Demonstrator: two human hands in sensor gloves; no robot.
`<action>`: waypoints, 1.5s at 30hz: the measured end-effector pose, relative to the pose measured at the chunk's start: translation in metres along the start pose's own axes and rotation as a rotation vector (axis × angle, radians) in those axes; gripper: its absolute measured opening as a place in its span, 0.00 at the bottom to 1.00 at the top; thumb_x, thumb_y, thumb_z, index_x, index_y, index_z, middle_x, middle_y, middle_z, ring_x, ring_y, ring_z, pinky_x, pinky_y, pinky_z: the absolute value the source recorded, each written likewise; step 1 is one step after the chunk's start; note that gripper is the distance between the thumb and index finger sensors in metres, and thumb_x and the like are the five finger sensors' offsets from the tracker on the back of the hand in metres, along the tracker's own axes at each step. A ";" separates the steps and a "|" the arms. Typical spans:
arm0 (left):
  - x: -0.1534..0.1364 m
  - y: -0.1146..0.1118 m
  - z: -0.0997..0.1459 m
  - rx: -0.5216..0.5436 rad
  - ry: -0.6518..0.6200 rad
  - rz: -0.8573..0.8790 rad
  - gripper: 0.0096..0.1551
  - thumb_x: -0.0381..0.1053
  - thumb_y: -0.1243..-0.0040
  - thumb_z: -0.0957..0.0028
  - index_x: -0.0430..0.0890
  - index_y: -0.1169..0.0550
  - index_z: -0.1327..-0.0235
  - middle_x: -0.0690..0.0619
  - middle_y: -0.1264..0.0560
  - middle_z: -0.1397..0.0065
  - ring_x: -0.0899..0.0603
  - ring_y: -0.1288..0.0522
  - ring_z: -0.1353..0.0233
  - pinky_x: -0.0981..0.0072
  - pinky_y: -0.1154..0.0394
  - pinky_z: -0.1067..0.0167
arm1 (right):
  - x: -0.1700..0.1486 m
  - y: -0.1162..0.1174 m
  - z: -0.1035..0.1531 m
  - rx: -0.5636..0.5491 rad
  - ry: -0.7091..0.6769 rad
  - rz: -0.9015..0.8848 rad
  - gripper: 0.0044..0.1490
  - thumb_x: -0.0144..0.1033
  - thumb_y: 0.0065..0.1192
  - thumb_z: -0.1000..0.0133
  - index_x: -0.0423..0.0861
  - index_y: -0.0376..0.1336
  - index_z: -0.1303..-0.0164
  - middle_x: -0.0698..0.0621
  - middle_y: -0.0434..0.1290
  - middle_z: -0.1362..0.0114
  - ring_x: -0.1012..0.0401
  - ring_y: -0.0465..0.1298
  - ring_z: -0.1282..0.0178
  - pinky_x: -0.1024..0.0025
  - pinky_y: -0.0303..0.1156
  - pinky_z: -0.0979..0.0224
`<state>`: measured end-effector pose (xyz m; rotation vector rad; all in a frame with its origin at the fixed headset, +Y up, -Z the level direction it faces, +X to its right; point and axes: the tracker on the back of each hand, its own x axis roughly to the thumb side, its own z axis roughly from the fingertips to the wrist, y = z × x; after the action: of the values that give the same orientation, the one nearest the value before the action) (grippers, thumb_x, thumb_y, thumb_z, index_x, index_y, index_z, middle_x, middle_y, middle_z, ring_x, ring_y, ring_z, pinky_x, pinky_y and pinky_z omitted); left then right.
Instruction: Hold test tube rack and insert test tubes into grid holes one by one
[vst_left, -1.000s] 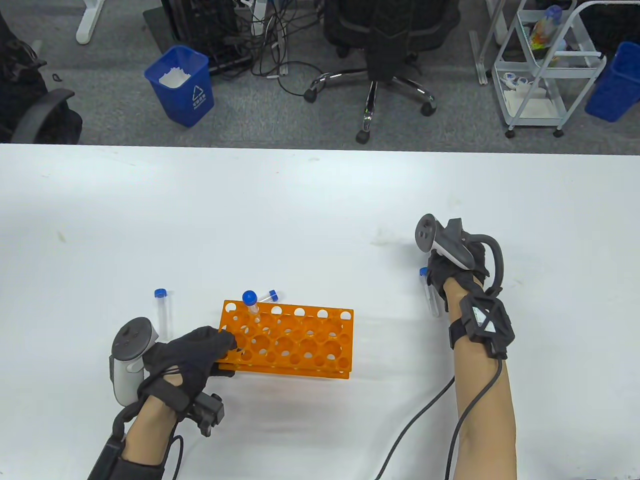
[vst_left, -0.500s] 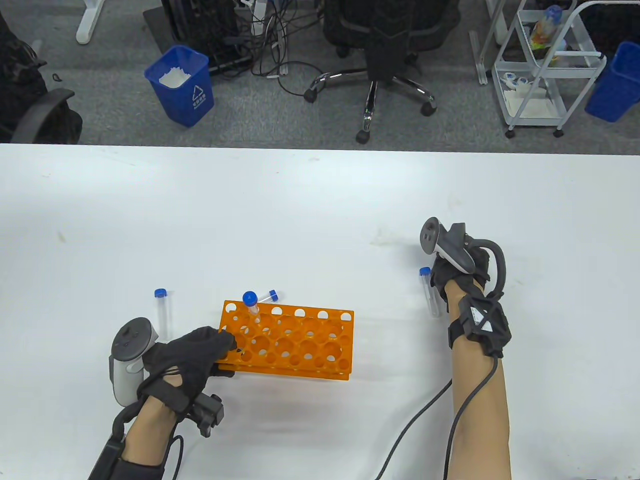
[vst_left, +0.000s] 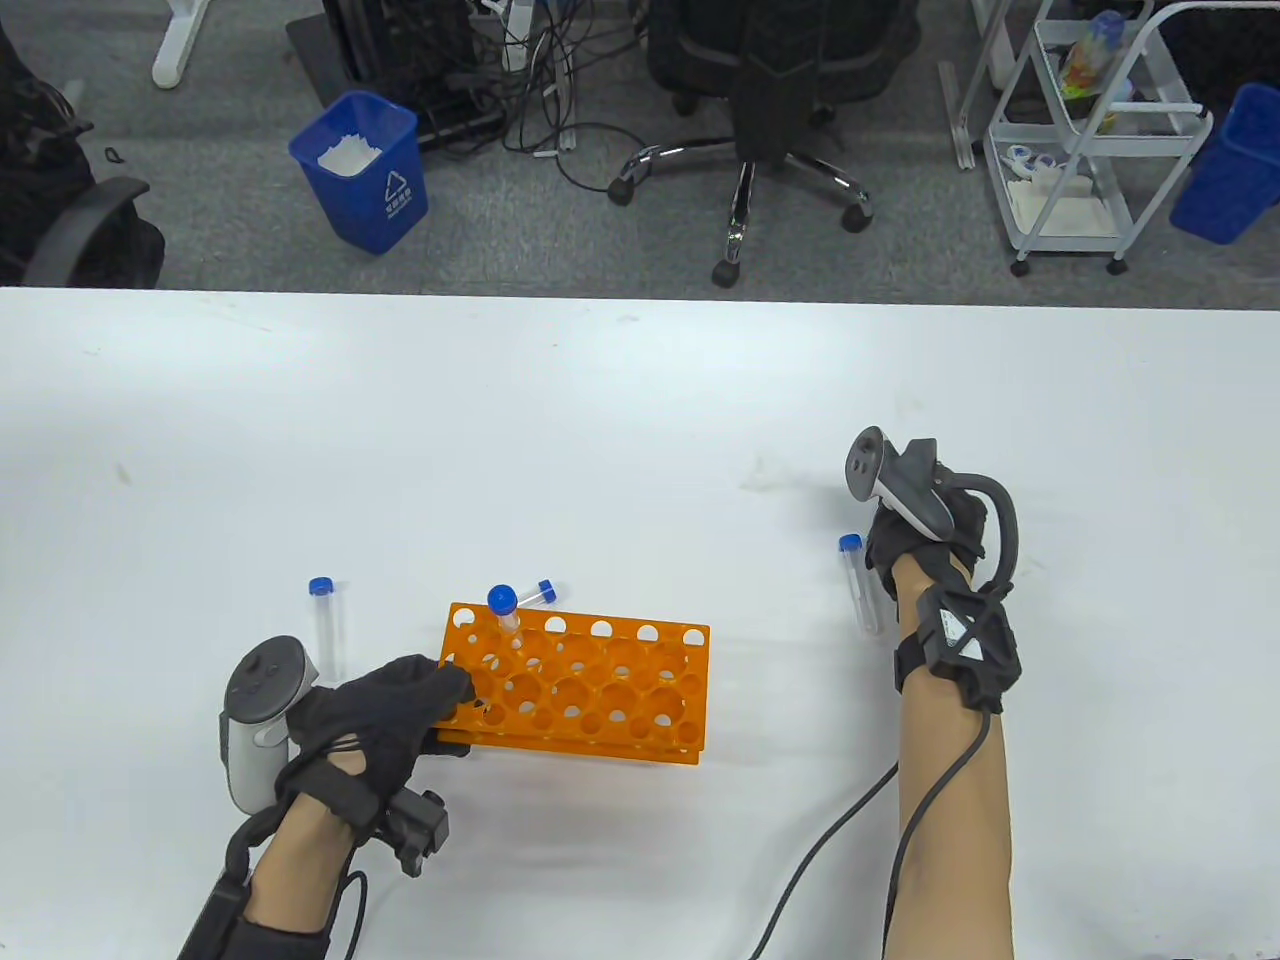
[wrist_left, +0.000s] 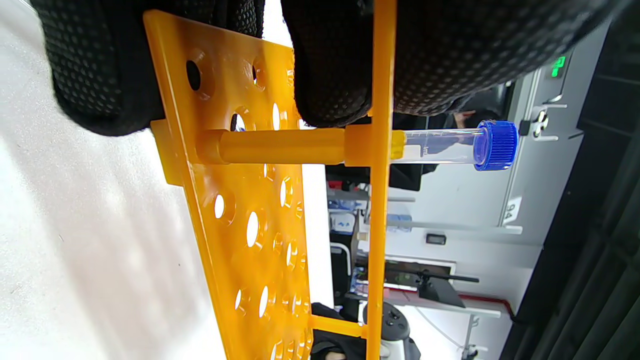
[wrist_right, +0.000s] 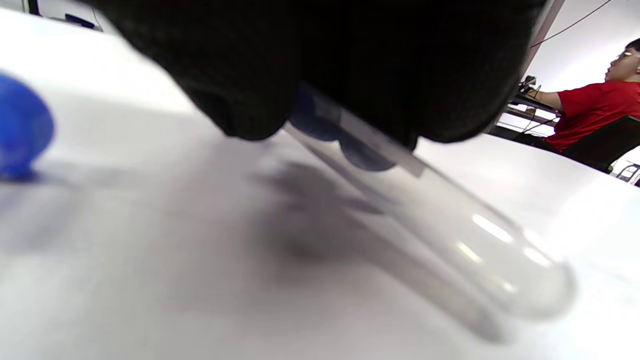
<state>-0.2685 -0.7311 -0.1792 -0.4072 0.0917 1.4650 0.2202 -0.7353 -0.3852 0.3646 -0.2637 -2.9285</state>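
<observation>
The orange test tube rack (vst_left: 590, 695) stands on the white table. My left hand (vst_left: 400, 705) grips its left end; in the left wrist view the gloved fingers (wrist_left: 330, 75) clamp the rack's plates (wrist_left: 240, 200). One blue-capped tube (vst_left: 505, 610) stands in a back-left hole and also shows in the left wrist view (wrist_left: 440, 146). My right hand (vst_left: 915, 545) is on the table at the right. In the right wrist view its fingers (wrist_right: 325, 60) hold a clear tube (wrist_right: 450, 235) near its blue cap, with the round end just off the table.
Loose tubes lie on the table: one left of the rack (vst_left: 322, 625), one behind it (vst_left: 540, 590), one just left of my right hand (vst_left: 858, 590), its cap showing in the right wrist view (wrist_right: 20, 130). The right arm's cable (vst_left: 840, 830) trails toward the front edge.
My right hand has shifted slightly right and turned, baring more of the loose tube beside it. The left hand and rack have barely moved.
</observation>
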 end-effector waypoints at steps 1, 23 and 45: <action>0.000 0.000 0.000 -0.001 0.001 -0.001 0.21 0.60 0.33 0.58 0.45 0.17 0.63 0.29 0.34 0.34 0.30 0.16 0.46 0.46 0.15 0.53 | -0.003 -0.006 0.003 -0.016 0.006 -0.010 0.36 0.30 0.72 0.56 0.52 0.67 0.33 0.42 0.76 0.33 0.44 0.81 0.41 0.41 0.78 0.37; -0.001 -0.005 -0.002 -0.024 0.009 0.010 0.21 0.60 0.33 0.58 0.45 0.17 0.63 0.29 0.34 0.34 0.30 0.16 0.46 0.46 0.15 0.53 | 0.010 -0.194 0.184 -0.672 -0.408 -0.303 0.36 0.38 0.75 0.57 0.49 0.68 0.35 0.44 0.81 0.37 0.46 0.85 0.44 0.44 0.81 0.41; -0.002 -0.009 -0.004 -0.045 0.006 0.010 0.21 0.59 0.33 0.57 0.45 0.17 0.63 0.29 0.34 0.34 0.30 0.16 0.46 0.46 0.15 0.53 | 0.115 -0.167 0.255 -0.519 -0.808 -0.310 0.37 0.42 0.77 0.59 0.45 0.70 0.38 0.44 0.84 0.44 0.48 0.87 0.52 0.46 0.83 0.47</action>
<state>-0.2596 -0.7344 -0.1801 -0.4480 0.0659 1.4783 0.0187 -0.5575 -0.2002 -0.9314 0.4963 -3.1118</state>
